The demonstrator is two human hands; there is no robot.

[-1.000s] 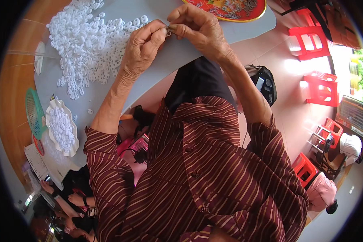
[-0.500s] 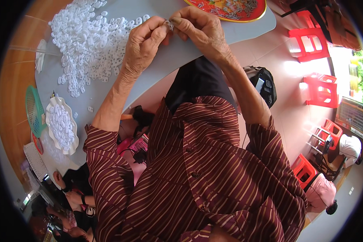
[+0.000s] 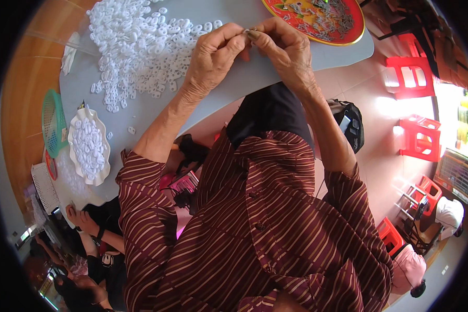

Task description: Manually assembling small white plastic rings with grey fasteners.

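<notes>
Table (image 3: 338, 55), pale grey with a rounded edge, spreads across the upper part of the view above a pinkish tiled floor (image 3: 372, 138). At its near edge sits the person, in a dark red shirt (image 3: 275, 218) with pale diagonal stripes, both forearms reaching up over the tabletop. Red plastic stools (image 3: 420, 138) stand well apart on the floor to the right. A broad heap of small white pieces (image 3: 140, 47) covers the table's upper left, thinning toward the near edge into scattered single ones. At the upper right, a red tray (image 3: 356, 23) with a gold rim holds many thin grey bits (image 3: 330, 18). A green mesh basket (image 3: 52, 125) leans at the far left, and just beside it a wavy-edged white dish (image 3: 107, 156) is loaded with more white pieces. Between heap and tray, the left hand (image 3: 213, 56) and right hand (image 3: 289, 51) meet fingertip to fingertip above the table. The left thumb and forefinger are clamped on a small pale piece (image 3: 246, 31), mostly hidden; the right thumb and forefinger press in at the same spot, though whether they grip it or merely touch it cannot be told.
</notes>
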